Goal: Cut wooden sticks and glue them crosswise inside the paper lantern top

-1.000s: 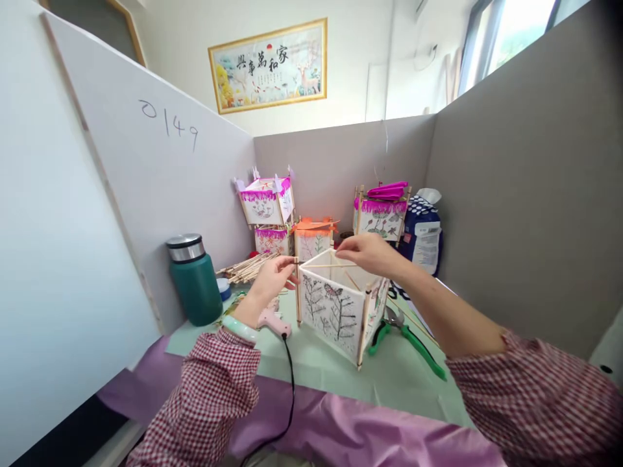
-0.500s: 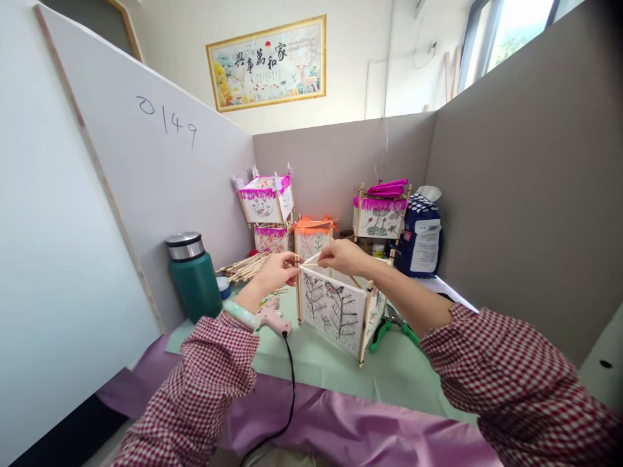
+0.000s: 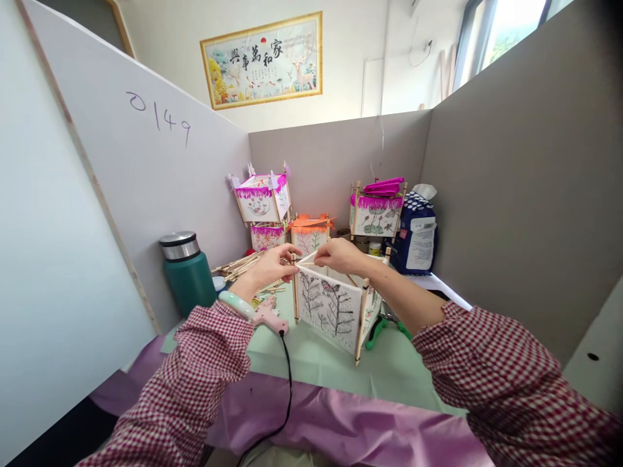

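Observation:
A white four-sided lantern [image 3: 328, 311] with wooden corner posts stands on the green cloth. Dark drawn trees and a bird cover its front panel. My left hand [image 3: 272, 266], wearing a pale green bangle, is closed with thumb and fingers on the lantern's left corner post. Reaching over the open top, my right hand [image 3: 341, 255] pinches a thin pale stick [image 3: 307, 264] at the rim near that same corner. The right fingertips are partly hidden. Below my left wrist lies a pink glue gun [image 3: 270, 316] with a black cord.
Green-handled pliers [image 3: 374, 334] lie right of the lantern. At left are a teal flask [image 3: 187, 275] and a bundle of sticks [image 3: 236, 264]. Behind stand fringed lanterns [image 3: 260, 201], an orange-topped lantern [image 3: 309, 237], another lantern [image 3: 377, 217] and a blue tissue pack [image 3: 416, 237]. Partitions [image 3: 341, 149] enclose the table.
The whole view has shifted slightly, so things sit a little further left. Both hands keep their places on the lantern, with only slight finger movement.

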The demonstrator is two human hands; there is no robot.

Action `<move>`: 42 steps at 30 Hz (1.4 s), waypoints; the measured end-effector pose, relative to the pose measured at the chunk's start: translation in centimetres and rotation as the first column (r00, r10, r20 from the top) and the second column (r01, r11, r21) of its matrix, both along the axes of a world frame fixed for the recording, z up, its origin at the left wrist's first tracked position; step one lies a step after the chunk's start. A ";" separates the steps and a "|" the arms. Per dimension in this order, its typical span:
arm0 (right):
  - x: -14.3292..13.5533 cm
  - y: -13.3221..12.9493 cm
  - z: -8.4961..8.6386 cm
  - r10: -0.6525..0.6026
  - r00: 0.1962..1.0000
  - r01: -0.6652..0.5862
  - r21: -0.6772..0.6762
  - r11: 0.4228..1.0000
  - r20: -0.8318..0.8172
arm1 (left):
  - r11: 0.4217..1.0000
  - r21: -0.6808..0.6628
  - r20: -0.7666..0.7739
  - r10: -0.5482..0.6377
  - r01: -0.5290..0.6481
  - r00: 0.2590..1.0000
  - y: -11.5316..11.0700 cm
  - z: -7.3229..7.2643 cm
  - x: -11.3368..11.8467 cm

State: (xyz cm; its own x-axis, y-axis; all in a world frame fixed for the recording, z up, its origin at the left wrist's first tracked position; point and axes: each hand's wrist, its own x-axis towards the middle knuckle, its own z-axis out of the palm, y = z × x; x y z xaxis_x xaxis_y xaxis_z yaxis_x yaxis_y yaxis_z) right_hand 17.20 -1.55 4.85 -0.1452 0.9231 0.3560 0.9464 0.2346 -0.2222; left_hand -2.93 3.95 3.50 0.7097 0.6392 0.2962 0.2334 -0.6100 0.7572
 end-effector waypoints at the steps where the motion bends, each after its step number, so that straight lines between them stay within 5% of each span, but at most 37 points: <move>1: 0.0 0.0 0.0 0.001 1.000 -0.001 -0.001 1.000 -0.002 | 1.000 0.006 -0.016 0.010 -0.010 1.000 0.0 0.1 0.0; 6: -0.1 -0.1 0.1 -0.008 1.000 0.008 -0.002 1.000 -0.006 | 0.928 0.363 -0.056 0.114 -0.086 0.992 -0.1 0.3 0.3; 9: -0.2 -0.2 0.1 -0.008 1.000 0.008 -0.002 1.000 -0.008 | 0.866 0.499 -0.064 0.055 -0.016 0.996 -0.1 0.2 0.5; 26: 0.0 0.2 -0.1 0.043 0.994 -0.042 0.012 0.999 -0.098 | 0.835 0.547 -0.092 -0.010 0.059 0.996 -0.2 -0.3 0.0; 32: 2.3 -2.1 0.8 0.070 0.965 -0.003 0.257 0.967 -0.253 | 0.823 0.566 -0.092 0.007 0.047 0.996 -0.1 -0.3 0.1; 35: 5.9 -4.1 -0.3 -0.018 0.858 0.295 0.463 0.836 -0.514 | 0.825 0.564 -0.116 0.056 0.019 0.992 -0.3 -0.1 0.1; 37: 8.4 -5.0 -2.1 -0.013 0.633 0.572 0.457 0.681 -0.774 | 0.826 0.563 -0.118 0.050 0.025 0.992 -0.3 -0.1 0.1; 39: 10.3 -5.3 -4.5 -0.025 0.575 0.612 0.409 0.677 -0.818 | 0.824 0.565 -0.111 0.029 0.039 0.993 -0.2 -0.1 0.1; 42: 11.1 -4.8 -7.6 -0.030 0.541 0.573 0.342 0.745 -0.841 | 0.822 0.568 -0.116 0.021 0.049 0.993 -0.1 -0.2 0.2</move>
